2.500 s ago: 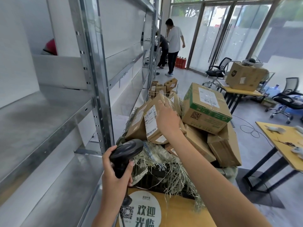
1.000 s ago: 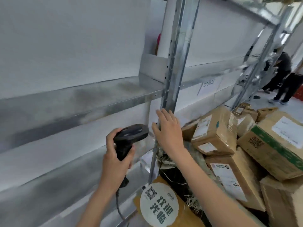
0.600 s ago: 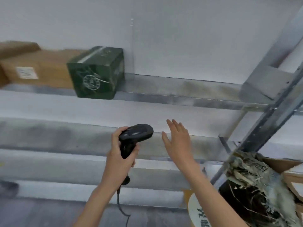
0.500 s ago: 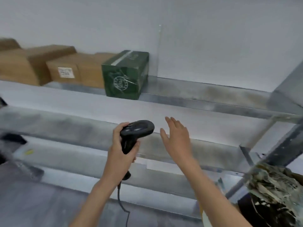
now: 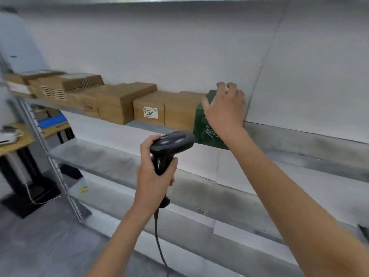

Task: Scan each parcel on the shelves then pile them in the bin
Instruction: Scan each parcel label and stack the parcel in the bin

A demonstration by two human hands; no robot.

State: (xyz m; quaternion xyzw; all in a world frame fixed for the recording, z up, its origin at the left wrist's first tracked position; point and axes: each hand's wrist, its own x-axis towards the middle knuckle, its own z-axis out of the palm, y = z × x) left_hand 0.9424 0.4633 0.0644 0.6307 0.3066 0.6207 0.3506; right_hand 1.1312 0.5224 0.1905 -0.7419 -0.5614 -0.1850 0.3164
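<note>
Head view: metal shelf holds brown card boxes beside a green box. Right hand spreads over the green box. Left hand grips a black scanner.

Even, soft daylight fills the scene, with no hard glare; the white wall reads pale grey-blue. The metal shelves show dull, smeared reflections rather than sharp highlights. Shadows are faint, darkest under the shelf edges and around the black stand at lower left. Motion blur softens the right hand, especially its fingertips, and the cardboard boxes toward the left edge. Wide-angle distortion bends the shelf lines and stretches the right forearm at the lower right corner. The scanner is fairly sharp.
</note>
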